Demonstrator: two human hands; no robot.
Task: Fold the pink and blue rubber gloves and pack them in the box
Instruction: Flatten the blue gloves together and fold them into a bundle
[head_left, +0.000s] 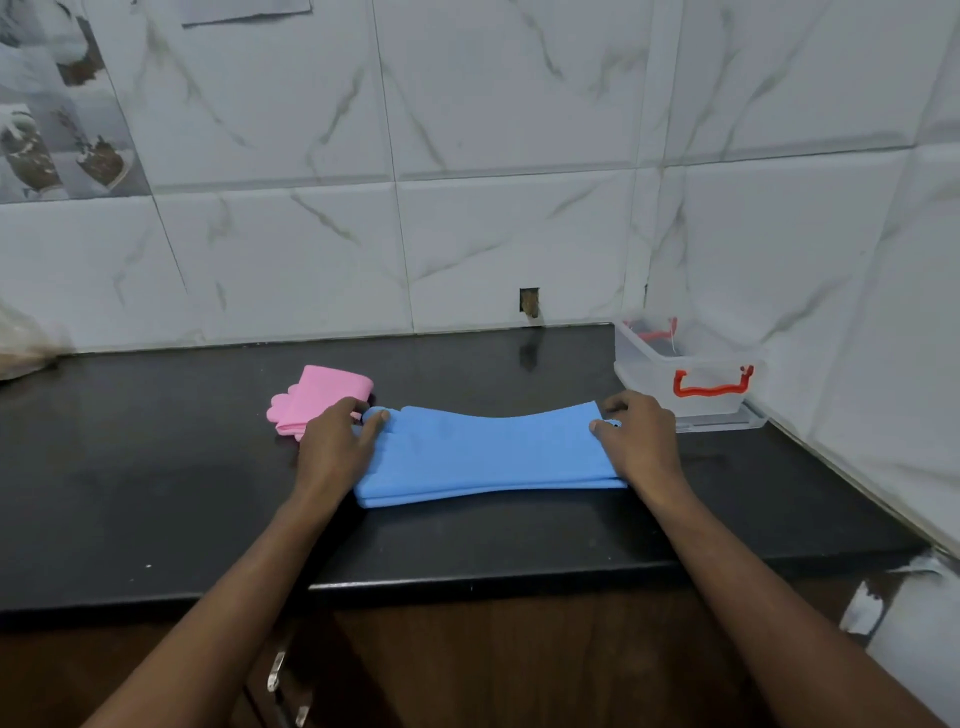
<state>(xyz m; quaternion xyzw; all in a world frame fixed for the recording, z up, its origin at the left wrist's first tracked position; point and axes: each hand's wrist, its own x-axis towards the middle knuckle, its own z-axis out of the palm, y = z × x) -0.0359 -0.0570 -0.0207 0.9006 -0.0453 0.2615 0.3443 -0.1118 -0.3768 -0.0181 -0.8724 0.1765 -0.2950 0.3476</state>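
The blue gloves (488, 457) lie flat on the black tabletop (156, 467), stacked one on the other, two edges showing along the near side. Their long axis runs left to right across the person's front, roughly parallel to the tabletop's near edge. The finger end points to the left, where a blue fingertip shows, and the cuff end points right, toward the box (696, 402).

The left hand (337, 441) sits at the finger end, its fingers (345, 405) curled over the far corner and the thumb pressed on top, so it appears to hold that end. The right hand (641, 441) sits at the cuff end in the same way, fingers (621, 402) hooked over the far edge and the thumb lying on the rubber. Each hand grips one end of the stack, and the middle bows slightly toward the person along its far edge.

The pink gloves (327, 392) are already a compact folded bundle, just behind and to the left of the left hand, with fingertips poking out on the left side. The clear plastic box, with red handles, stands open at the back right corner against the tiled wall (467, 234), just beyond the right hand.

The likely step is folding the blue pair across its length. Because the stack runs sideways with a hand at either end, one end can be carried over to meet the other. The right hand is the nearer one to the box, so it is better placed for packing afterwards. The rubber may spring open unless the fold is pressed down.
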